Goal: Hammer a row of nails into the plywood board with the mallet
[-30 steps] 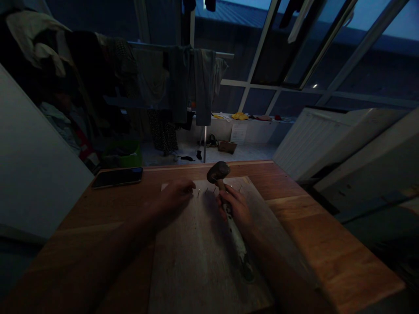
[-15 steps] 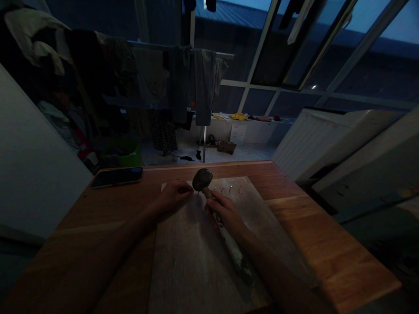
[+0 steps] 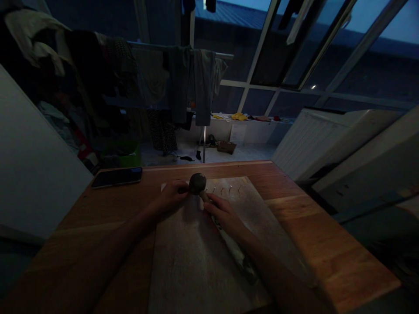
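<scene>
My worktop [image 3: 334, 244] carries a board [image 3: 183, 261]. Beyond, a green tub [image 3: 138, 153] holds contents [image 3: 120, 151] too dim to name; rightward sits a smaller cardboard box [image 3: 226, 147]. Over the board, the hammer [image 3: 229, 245] is gripped in my right hand [image 3: 225, 218]; my left hand [image 3: 173, 195] curls beside its head [image 3: 197, 183], holding what, I can't tell. Nails [image 3: 230, 189] stand in a row.

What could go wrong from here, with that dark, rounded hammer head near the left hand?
An off-line blow could hit the bare left hand, since the hammer head sits right beside it. In this dim light the hammer head hides what lies beneath it, so aim might suffer. The right hand might brush the thin metal nails standing in the pale wooden board just beyond it.
</scene>
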`<state>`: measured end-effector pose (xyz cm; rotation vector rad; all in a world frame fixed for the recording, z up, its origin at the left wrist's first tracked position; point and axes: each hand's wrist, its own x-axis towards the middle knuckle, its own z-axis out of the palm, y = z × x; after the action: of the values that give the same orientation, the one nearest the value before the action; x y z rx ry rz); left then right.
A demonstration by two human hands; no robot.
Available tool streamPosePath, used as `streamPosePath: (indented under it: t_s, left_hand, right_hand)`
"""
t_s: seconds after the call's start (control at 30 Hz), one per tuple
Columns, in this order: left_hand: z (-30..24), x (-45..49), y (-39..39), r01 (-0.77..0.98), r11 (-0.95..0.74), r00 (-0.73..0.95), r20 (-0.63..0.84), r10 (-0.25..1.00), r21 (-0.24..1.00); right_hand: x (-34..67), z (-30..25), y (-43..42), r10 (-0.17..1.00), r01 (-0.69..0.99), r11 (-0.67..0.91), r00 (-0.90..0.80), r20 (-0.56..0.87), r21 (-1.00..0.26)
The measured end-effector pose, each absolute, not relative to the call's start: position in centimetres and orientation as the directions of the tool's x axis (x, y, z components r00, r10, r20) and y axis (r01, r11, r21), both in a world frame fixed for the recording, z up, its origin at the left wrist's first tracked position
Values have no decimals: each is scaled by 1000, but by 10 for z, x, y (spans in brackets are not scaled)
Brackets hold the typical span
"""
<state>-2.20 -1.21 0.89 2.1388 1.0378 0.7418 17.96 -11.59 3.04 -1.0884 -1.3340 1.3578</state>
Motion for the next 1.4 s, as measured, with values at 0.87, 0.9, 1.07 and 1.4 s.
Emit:
streamPosePath:
  t_s: [0.87, 0.9, 1.07, 1.4]
  left_hand:
    - [25, 23, -88, 175, -975, 944, 306, 128, -134]
    - [25, 15, -78, 221, -973, 933, 302, 194, -59]
    - [13, -29, -38, 466, -693, 572, 411, 710, 550]
    - [0, -42, -36, 523, -478, 297, 374, 879, 706]
  right_hand:
    - [201, 39, -105, 997, -351, -4, 70, -30, -936]
    - [201, 39, -105, 997, -356, -11, 69, -38, -934]
    - [198, 41, -107, 997, -353, -18, 69, -46, -936]
    - [184, 41, -109, 999, -294, -45, 4, -49, -955]
